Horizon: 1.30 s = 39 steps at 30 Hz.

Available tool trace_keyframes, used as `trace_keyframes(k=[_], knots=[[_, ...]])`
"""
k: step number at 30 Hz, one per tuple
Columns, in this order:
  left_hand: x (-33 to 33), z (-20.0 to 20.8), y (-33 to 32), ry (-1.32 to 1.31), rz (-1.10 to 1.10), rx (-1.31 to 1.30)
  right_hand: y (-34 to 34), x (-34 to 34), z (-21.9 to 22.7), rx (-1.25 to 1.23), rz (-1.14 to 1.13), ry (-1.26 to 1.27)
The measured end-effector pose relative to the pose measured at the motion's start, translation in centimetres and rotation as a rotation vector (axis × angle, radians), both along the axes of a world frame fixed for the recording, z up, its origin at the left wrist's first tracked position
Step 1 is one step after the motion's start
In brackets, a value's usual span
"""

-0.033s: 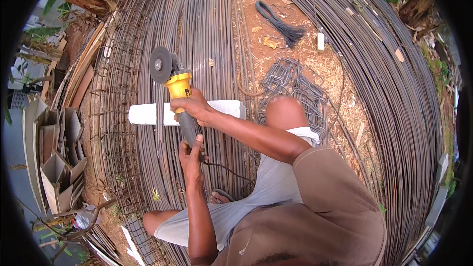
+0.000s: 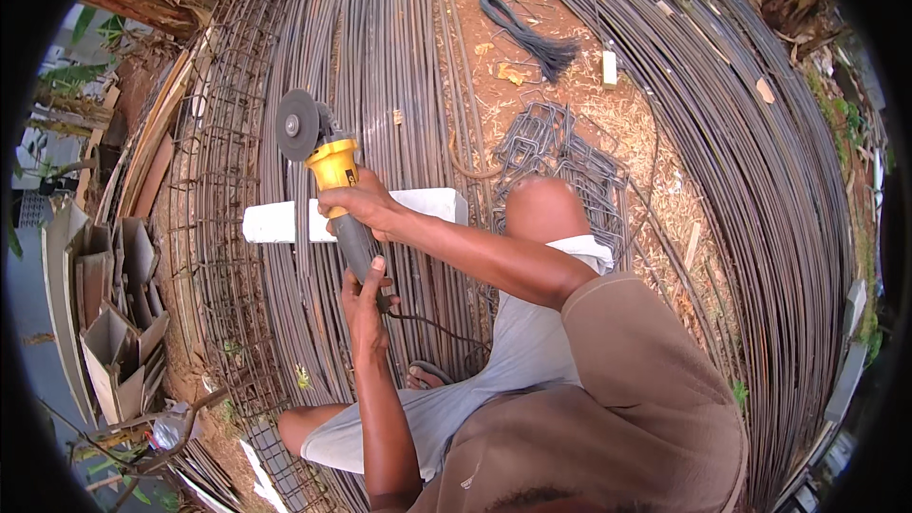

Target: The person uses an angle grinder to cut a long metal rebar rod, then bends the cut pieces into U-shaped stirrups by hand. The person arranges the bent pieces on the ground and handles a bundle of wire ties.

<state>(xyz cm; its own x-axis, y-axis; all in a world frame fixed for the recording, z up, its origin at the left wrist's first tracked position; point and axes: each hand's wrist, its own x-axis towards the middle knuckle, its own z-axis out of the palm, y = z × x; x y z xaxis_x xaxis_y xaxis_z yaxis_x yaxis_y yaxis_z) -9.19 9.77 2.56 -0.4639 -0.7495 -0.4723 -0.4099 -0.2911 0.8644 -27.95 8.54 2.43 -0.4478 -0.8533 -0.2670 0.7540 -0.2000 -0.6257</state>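
Observation:
A yellow and black angle grinder (image 2: 332,165) is in both my hands, its round dark disc (image 2: 297,124) at the far left end. My right hand (image 2: 366,205) wraps round the body just behind the yellow head. Lower down, my left hand (image 2: 366,309) closes on the rear of the black handle, thumb on top. A black cord (image 2: 432,323) trails from there toward my legs. Under the grinder lie long steel bars (image 2: 399,66) and a white block (image 2: 427,204) set across them. Whether the disc touches a bar cannot be made out.
Bent steel stirrups (image 2: 541,138) are heaped by my knee, with a bundle of dark tie wire (image 2: 527,33) beyond. A rebar cage (image 2: 223,104) runs along the left, beside angled boards (image 2: 123,342). More curved bars (image 2: 750,190) lie to the right.
The whole scene sits slightly further left and higher in the picture. Both hands keep the same grip on the angle grinder.

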Motion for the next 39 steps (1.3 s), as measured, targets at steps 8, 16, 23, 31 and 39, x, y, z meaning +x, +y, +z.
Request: trace_keyframes(k=[8,16,23,31,39], knots=[[-3.6,3.6,-2.9,0.352,-0.266,0.378,1.1,-1.8,-0.1,-0.173,0.163,-0.045],[-5.6,2.6,-1.7,0.308,-0.11,0.061,2.0,-2.6,1.0,-0.07,0.418,0.372],[-1.3,1.0,1.6,0.465,0.282,0.005,0.5,-0.1,0.5,-0.068,0.841,0.796],[13.1,2.1,-3.5,0.461,0.77,-0.197,-2.0,0.2,-5.9,0.328,0.407,1.268],[33.1,8.7,-11.8,0.309,0.997,-0.187,-4.1,3.5,-12.5,0.42,0.078,1.732]])
